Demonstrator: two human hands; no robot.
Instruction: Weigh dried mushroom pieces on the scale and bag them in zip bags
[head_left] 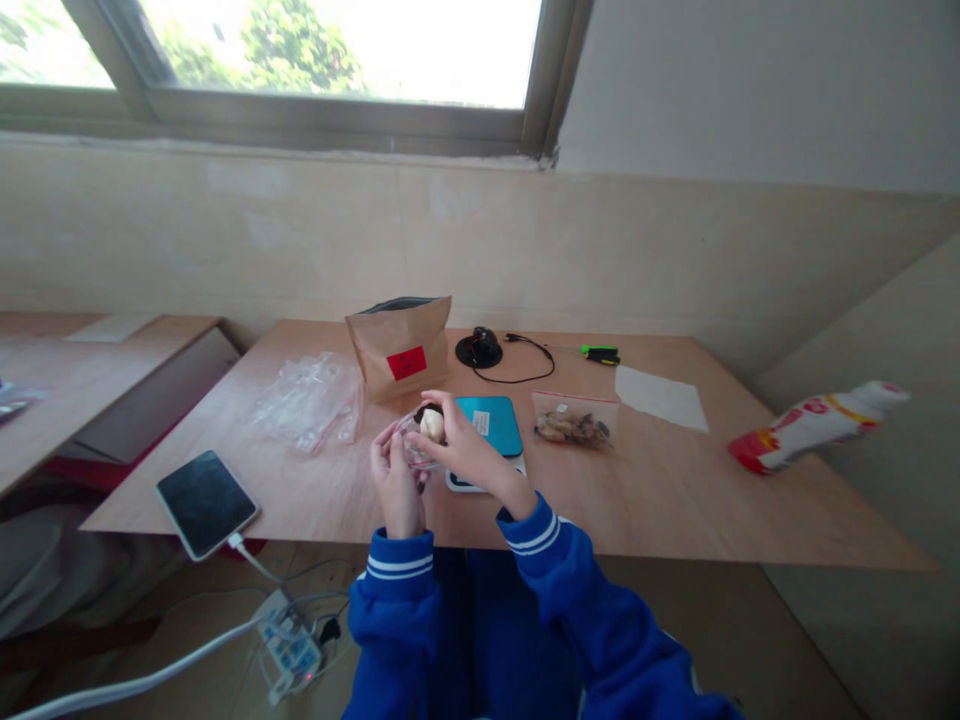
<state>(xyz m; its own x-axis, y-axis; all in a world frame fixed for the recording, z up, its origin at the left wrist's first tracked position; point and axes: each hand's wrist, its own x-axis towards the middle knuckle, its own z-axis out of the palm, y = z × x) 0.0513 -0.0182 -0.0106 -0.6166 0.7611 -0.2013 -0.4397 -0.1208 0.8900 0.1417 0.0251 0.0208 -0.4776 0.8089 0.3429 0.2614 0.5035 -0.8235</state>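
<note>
A plywood-coloured table (645, 505) stands against the wall (637, 250), beneath a metal-framed window (337, 110). On its left side lies a crumpled heap of clear plastic bags (307, 400), just beside an upright brown paper pouch (375, 345) with a red label. A red-and-white bottle (814, 428) at the right appears slanted; whether it stands upright cannot be determined. A dark-screened tablet (206, 500), cable attached, overhangs the front edge at left. A blue-topped scale (504, 425) sits near the centre, partly hidden by the right hand (469, 445). Right of it lie a red-edged zip bag (574, 425) of brown pieces and a white paper sheet (661, 397). The left hand (397, 480) has its fingers closed on a clear plastic bag (415, 455), raised just left of the scale. The right hand's thumb and index finger are curled, narrowly parted, around a pale lump (432, 426) at this bag; whether the lump is inside cannot be told. Behind the scale are a round-based black device (480, 348) and two screwdrivers (600, 354).
</note>
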